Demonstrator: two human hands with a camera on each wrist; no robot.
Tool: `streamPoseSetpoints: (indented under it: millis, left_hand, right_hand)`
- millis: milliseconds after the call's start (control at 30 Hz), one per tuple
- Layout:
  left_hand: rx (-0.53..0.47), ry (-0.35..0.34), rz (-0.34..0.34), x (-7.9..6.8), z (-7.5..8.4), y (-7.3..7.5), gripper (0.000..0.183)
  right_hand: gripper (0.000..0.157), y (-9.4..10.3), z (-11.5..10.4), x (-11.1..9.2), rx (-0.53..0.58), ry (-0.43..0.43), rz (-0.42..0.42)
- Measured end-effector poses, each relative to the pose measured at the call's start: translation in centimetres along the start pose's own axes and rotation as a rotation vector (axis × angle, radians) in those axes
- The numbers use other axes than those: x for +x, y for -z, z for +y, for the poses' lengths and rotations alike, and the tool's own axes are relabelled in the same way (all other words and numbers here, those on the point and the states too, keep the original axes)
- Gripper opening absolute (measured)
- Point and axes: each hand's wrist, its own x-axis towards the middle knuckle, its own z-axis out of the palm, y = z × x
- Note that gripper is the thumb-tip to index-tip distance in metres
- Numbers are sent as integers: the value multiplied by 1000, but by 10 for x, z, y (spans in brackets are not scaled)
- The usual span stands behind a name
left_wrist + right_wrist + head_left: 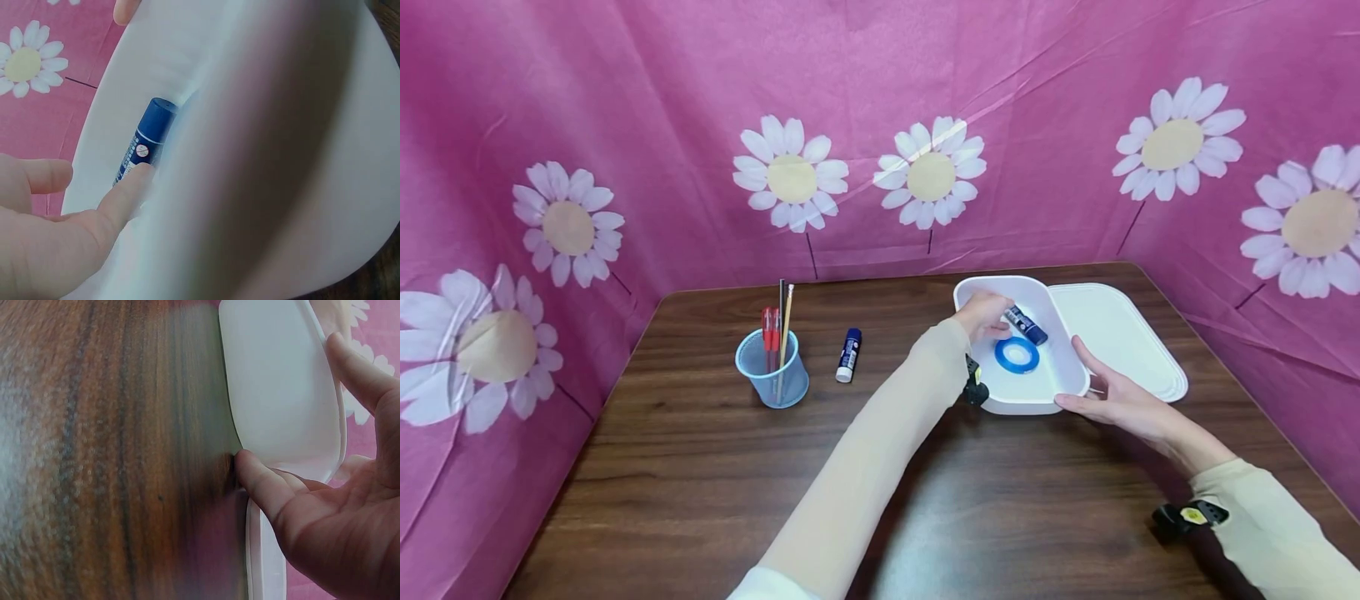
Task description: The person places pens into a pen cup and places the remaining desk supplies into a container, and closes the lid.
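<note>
A white plastic box [1011,404] stands at the table's right side, holding a blue glue stick [1028,327] and a ring of blue tape [1017,356]. My left hand [983,315] reaches over its left wall. In the left wrist view a fingertip lies against the label of the glue stick [150,128], the thumb apart from it. My right hand [1123,404] is spread at the box's right front corner. In the right wrist view its fairly straight fingers [359,372] touch the outside of the box [281,375].
The flat white lid [1120,333] lies to the right, partly behind the box. A second glue stick [848,356] lies on the wooden table [700,492]. Left of it stands a blue mesh pen cup [786,387] with red pens [772,329] and a thin brush-like stick [786,321].
</note>
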Motion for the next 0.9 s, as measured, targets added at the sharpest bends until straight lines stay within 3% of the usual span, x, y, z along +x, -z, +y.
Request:
streamPoseSetpoints:
  millis: [167, 467, 733, 900]
  left_hand:
    - [-6, 9, -18, 1, 0, 0, 40]
    - [-44, 26, -133, -6, 7, 12, 51]
    - [-29, -20, -245, -30, 24, 34, 43]
    - [62, -79, -282, -52, 32, 46, 36]
  right_hand:
    - [103, -1, 0, 0, 7, 8, -2]
    - [102, 0, 1, 1, -23, 2, -5]
    - [102, 1, 0, 1, -24, 17, -7]
    - [102, 1, 1, 2, -38, 3, -11]
